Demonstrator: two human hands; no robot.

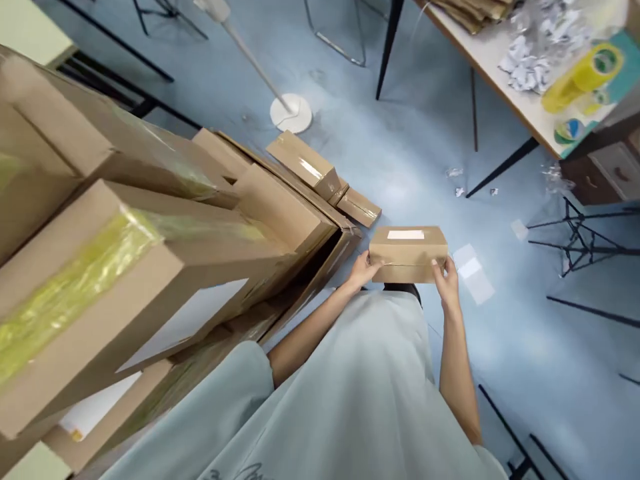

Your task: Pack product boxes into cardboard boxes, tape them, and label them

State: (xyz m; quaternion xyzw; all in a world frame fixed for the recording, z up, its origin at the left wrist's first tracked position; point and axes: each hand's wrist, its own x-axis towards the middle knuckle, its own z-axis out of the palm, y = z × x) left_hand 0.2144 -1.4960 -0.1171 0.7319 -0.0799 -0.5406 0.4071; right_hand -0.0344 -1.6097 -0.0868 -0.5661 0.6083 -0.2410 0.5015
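A small brown cardboard box (409,252) with a white label on its top is held in front of my body. My left hand (363,270) grips its left end, thumb on the near side. On the opposite end my right hand (447,279) has its thumb against the near face and its fingers behind the edge. Just beyond the left hand, two smaller boxes lie by the stack: a taped carton (306,163) with a white label and a flatter carton (360,207).
Large taped cartons (145,260) are piled along my left. A white stand (291,113) rises from the floor ahead. At the upper right, a table (495,73) carries rolls of yellow tape (580,77) and crumpled paper (527,67). Paper scraps (473,273) lie on the blue floor.
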